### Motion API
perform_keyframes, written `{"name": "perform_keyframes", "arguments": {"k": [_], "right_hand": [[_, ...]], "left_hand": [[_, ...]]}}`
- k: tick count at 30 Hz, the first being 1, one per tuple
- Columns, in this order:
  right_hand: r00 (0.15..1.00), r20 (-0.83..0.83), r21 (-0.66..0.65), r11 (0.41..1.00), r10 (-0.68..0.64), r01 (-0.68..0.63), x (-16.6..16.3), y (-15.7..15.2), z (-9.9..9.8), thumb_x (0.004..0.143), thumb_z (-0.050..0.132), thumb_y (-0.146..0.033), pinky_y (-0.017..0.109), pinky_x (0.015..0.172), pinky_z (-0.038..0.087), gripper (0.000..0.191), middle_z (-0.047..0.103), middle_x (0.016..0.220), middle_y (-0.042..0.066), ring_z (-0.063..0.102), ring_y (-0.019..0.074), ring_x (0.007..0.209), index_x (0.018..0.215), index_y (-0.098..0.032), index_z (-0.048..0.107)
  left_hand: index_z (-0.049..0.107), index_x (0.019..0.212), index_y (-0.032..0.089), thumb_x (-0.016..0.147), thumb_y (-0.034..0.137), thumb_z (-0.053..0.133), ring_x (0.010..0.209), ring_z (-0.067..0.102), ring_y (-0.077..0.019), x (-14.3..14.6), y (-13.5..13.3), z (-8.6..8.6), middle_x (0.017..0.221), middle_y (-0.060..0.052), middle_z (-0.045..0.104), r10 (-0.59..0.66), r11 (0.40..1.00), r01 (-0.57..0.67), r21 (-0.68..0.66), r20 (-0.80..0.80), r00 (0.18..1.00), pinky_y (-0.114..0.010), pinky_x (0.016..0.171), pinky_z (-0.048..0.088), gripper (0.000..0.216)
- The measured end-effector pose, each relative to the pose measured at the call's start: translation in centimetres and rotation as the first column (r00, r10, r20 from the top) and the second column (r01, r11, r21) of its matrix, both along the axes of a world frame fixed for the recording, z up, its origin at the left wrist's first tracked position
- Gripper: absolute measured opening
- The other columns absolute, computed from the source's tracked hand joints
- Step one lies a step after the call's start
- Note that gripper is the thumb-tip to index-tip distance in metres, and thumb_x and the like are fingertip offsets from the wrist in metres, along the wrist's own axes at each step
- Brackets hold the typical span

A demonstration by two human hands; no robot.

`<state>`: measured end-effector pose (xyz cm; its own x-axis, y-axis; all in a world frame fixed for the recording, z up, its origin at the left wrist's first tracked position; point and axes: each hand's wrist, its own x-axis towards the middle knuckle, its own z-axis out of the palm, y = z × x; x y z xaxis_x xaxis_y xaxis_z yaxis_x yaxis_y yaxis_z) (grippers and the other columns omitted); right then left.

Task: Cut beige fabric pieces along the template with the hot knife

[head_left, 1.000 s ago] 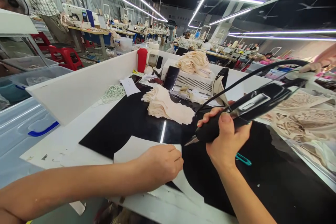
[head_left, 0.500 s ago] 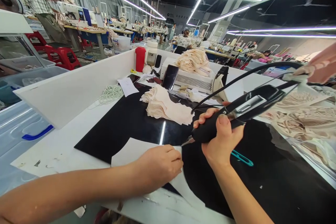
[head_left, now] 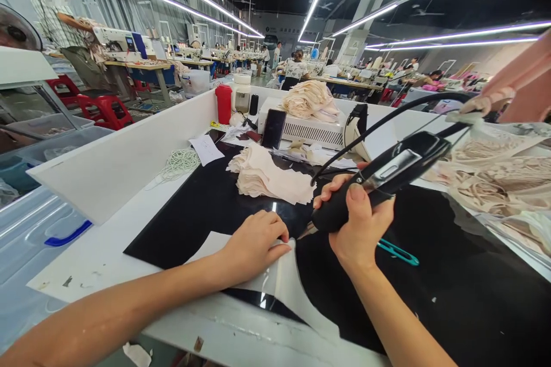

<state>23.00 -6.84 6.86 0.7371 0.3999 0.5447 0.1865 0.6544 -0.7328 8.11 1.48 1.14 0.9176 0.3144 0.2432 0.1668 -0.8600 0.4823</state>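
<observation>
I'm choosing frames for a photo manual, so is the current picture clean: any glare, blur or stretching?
In the head view, white glare streaks the black mat just beyond the left hand; also in the head view, pink material near the right edge looks soft and stretched, while the black tool in the right hand reads fairly clearly.

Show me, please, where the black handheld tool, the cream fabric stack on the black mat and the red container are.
Black handheld tool (head_left: 393,167), head view: its silver panel.
Cream fabric stack (head_left: 273,175), head view: its top layer.
Red container (head_left: 224,105), head view: its side.
</observation>
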Motion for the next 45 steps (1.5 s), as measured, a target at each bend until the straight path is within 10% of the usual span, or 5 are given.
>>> {"name": "perform_keyframes", "arguments": {"k": [24,35,45], "right_hand": [[0.998,-0.023,0.004,0.998,0.055,-0.055,-0.3,0.4,-0.4,0.082,0.079,-0.043,0.030,0.057,0.058,0.044,0.063,0.077,-0.006,0.061,0.0125,0.058,0.116,-0.028,0.056],[0.998,0.036,0.039,0.997,0.058,-0.059,-0.2,0.5,-0.9,0.085,0.078,-0.035,0.027,0.051,0.055,0.035,0.066,0.078,-0.006,0.062,0.0123,0.060,0.111,-0.027,0.056],[0.999,0.033,0.021,0.999,0.026,-0.027,-0.5,0.5,-0.6,0.083,0.079,-0.041,0.029,0.047,0.055,0.039,0.064,0.076,-0.006,0.060,0.0129,0.055,0.110,-0.025,0.056]], "left_hand": [[0.060,0.101,0.020,0.094,0.021,0.075,0.099,0.058,-0.0205,0.0,-0.1,0.2,0.105,-0.001,0.064,-0.002,1.000,0.002,-0.015,0.016,1.000,-0.034,0.088,0.045,0.017],[0.062,0.091,0.017,0.095,0.027,0.075,0.094,0.061,-0.0187,-0.2,-1.2,0.3,0.097,-0.002,0.066,-0.245,0.930,0.231,0.286,0.014,0.969,-0.031,0.087,0.051,0.017],[0.062,0.089,0.015,0.099,0.024,0.068,0.098,0.065,-0.0210,-1.1,-2.1,-0.8,0.106,-0.008,0.069,-0.265,0.823,0.183,0.538,0.078,0.961,-0.034,0.086,0.056,0.015]]}}
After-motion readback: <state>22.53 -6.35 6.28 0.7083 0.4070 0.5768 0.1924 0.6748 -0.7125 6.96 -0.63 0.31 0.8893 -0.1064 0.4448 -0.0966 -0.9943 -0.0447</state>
